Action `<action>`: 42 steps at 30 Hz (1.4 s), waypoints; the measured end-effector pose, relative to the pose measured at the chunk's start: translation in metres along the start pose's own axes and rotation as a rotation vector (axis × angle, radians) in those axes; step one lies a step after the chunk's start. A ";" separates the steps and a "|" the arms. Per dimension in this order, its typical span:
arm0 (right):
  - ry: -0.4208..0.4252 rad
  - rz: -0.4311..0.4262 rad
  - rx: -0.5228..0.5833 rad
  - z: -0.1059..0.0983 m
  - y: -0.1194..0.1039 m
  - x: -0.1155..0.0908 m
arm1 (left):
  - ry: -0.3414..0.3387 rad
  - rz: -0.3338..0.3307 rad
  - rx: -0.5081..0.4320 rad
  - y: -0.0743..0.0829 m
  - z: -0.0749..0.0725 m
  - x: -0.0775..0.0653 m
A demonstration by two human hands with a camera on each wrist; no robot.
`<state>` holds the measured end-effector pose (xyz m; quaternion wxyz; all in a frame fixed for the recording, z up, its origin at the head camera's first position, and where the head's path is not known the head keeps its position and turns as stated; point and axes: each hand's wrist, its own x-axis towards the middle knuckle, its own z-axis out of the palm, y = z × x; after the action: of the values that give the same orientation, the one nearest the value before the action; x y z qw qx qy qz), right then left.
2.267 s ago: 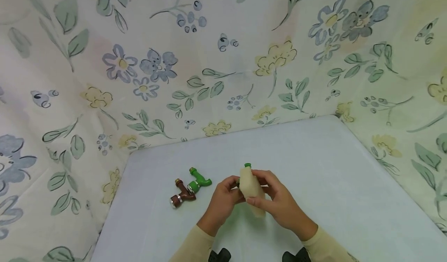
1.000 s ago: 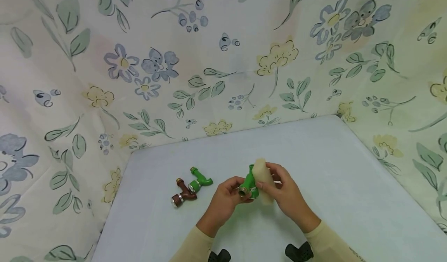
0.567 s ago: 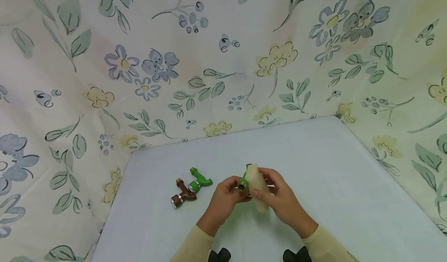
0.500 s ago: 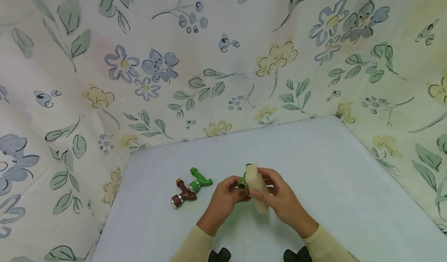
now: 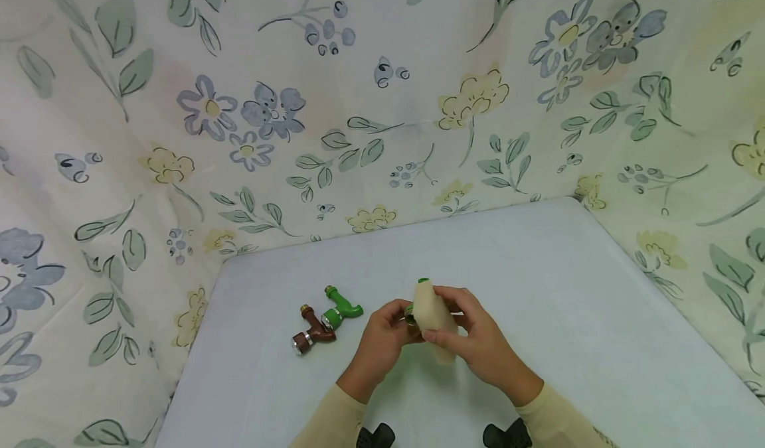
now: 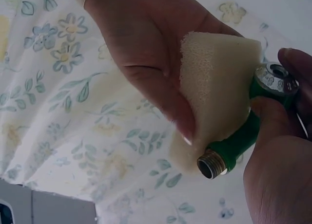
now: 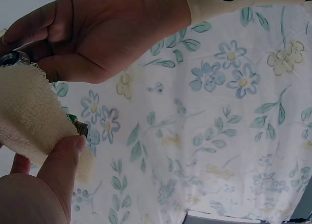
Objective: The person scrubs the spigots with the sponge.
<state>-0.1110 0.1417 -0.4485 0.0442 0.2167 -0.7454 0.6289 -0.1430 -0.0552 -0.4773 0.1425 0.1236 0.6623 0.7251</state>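
Note:
My left hand grips a green tap by its silver-capped end, as the left wrist view shows. The tap's threaded brass inlet sticks out free below the grip. With my right hand I hold a cream-coloured sponge between thumb and fingers. It lies against the side of the tap and, in the head view, hides most of it; only a green tip shows above and the brass end at the left. Both hands are held over the table, close together.
On the white table, left of my hands, lie a second green tap and a brown tap, close together. A floral cloth hangs behind the table and along its sides.
The sponge has shifted left across the tap, covering more of it than a second ago. The tap has turned in my left hand, its brass end now less exposed. The taps on the table stay put.

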 end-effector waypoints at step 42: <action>0.009 0.062 0.029 0.007 0.003 -0.002 | 0.070 0.017 0.018 0.000 -0.002 0.000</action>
<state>-0.1086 0.1357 -0.4531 0.0249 0.1914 -0.7422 0.6418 -0.1437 -0.0572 -0.4772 0.1117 0.1052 0.6723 0.7242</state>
